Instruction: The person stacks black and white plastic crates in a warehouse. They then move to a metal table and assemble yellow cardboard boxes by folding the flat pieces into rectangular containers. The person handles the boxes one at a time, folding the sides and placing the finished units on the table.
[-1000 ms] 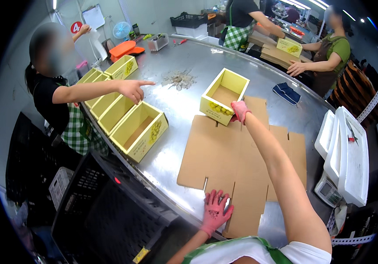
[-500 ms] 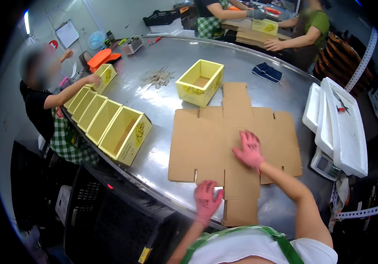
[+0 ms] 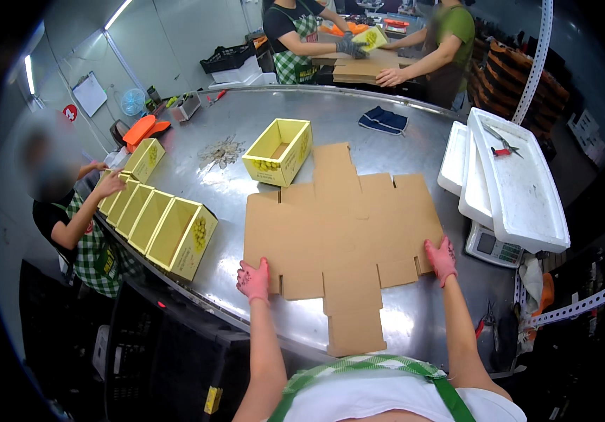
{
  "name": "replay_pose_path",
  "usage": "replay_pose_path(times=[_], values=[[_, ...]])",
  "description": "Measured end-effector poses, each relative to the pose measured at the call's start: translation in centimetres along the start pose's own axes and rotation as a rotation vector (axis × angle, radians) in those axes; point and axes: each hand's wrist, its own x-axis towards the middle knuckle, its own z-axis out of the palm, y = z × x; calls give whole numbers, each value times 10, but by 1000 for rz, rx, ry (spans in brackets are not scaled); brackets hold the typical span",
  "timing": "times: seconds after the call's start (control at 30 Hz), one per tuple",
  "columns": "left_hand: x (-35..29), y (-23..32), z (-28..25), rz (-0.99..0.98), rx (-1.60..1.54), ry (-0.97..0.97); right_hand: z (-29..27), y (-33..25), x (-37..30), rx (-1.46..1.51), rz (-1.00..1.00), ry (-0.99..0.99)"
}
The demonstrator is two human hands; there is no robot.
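Observation:
A flat, unfolded cardboard box blank (image 3: 345, 225) lies plain brown side up on the metal table in front of me, with flaps sticking out far and near. My left hand (image 3: 253, 280), in a pink glove, grips its left edge close to the near corner. On the opposite edge my right hand (image 3: 442, 261), gloved alike, is closed on the near right corner. Parts of the fingers are hidden at the edges. Just beyond the blank stands an open yellow box (image 3: 278, 152) with a grape picture.
A row of yellow boxes (image 3: 174, 235) lines the table's left edge, where a person (image 3: 70, 211) handles them. White foam trays (image 3: 527, 190) rest over a scale (image 3: 492, 243) at right. A dark blue cloth (image 3: 383, 120) lies farther back. Two people work with cardboard beyond the table.
Both hands have moved to the blank's side edges: my right from its middle, my left from beside the near flap. The blank has turned slightly. The view has shifted.

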Motion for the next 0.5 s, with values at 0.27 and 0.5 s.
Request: replay_pose_path(times=[0.27, 0.5], values=[[-13, 14, -63, 154, 81, 55, -39, -5, -9, 92, -178, 74], [-54, 55, -133, 439, 81, 2, -96, -32, -40, 20, -280, -155]])
